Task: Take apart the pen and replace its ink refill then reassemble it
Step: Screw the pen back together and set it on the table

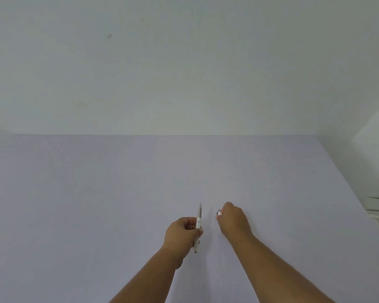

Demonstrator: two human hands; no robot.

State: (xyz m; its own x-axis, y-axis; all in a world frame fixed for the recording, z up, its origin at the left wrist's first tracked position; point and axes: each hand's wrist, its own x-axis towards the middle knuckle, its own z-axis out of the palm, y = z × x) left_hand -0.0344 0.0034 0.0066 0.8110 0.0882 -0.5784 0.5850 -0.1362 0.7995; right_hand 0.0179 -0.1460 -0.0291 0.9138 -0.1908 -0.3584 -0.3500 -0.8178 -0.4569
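My left hand (182, 231) grips a slim white pen body (198, 217) near its middle. The pen stands nearly upright, its thin end pointing away from me and its lower end showing below my fingers. My right hand (233, 219) is closed a short way to the right of the pen, not touching it. A small white and dark pen piece (218, 212) pokes out between its fingertips; the hand hides most of that piece. Both hands hover just over the pale lilac table (96, 204).
A plain white wall rises behind the table's far edge (184, 134). White furniture or boxes (376, 171) stand past the table's right edge. Nothing else lies on the tabletop in view.
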